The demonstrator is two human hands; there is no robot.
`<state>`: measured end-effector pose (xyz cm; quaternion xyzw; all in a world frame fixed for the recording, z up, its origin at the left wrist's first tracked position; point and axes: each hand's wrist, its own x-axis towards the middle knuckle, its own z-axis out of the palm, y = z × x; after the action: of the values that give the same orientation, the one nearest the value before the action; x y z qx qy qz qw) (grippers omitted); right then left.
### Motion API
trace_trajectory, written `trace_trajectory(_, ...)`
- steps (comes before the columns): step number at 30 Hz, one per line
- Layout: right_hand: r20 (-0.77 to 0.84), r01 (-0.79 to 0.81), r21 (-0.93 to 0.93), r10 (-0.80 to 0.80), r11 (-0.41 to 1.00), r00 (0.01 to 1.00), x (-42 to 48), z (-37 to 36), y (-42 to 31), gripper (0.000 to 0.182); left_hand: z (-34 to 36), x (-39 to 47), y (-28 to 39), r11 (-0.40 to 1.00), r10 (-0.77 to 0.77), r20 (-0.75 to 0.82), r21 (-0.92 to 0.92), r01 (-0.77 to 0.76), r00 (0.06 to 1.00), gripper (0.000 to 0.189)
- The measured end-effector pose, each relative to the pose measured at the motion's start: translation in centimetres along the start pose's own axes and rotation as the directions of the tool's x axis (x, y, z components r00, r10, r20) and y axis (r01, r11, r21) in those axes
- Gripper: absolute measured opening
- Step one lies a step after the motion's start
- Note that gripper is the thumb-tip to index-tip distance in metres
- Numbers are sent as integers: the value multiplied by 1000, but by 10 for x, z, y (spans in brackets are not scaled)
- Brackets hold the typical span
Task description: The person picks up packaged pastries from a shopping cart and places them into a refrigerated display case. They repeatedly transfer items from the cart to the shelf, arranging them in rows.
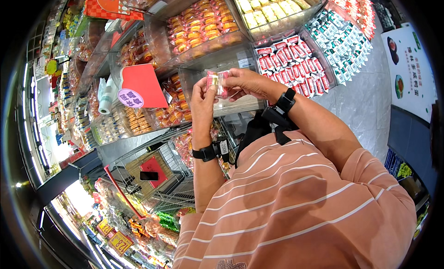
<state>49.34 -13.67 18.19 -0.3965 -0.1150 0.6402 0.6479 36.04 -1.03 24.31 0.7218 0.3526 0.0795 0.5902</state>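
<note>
Between my two hands is a small wrapped snack packet (216, 84) in clear and red film. My left hand (204, 99) pinches its left side, thumb in front; my right hand (242, 82) grips its right side with thumb and fingers. Both hands are above a clear-walled bin (239, 105) with a wood-look bottom. Right of that bin, red and white wrapped snacks (295, 66) lie in rows. Behind it are orange-yellow packaged cakes (197, 24), with pale yellow wrapped pastries (274, 7) to their right.
Left of the hands a red sign (144, 86) stands over bins, beside a roll of plastic bags (107, 99). A wire shopping cart (173, 185) holding a phone (148, 176) is at lower left. White and green packets (340, 43) fill a bin at right; grey floor tiles (360, 99) lie beyond.
</note>
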Motion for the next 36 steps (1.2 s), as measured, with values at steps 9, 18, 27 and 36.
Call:
trace_trajectory(9,-49,21,-25,-22,999,999,-2,-3,-1,27,-1,-4,2,999,-46,51,-4,46,998,37)
trace_trajectory(18,-76,8,-48,-11,999,997,0,-4,6,26,-1,-3,-5,999,-36,39,27,35,999,37)
trace_trajectory(27,-130,54,-17,-56,998,990,1,-1,12,25,-3,2,-14,993,-4,11,121,3,1000,39)
trace_trajectory(36,-124,9,30,-5,1000,992,6,-4,13,26,-8,12,-20,991,-27,18,129,25,999,42)
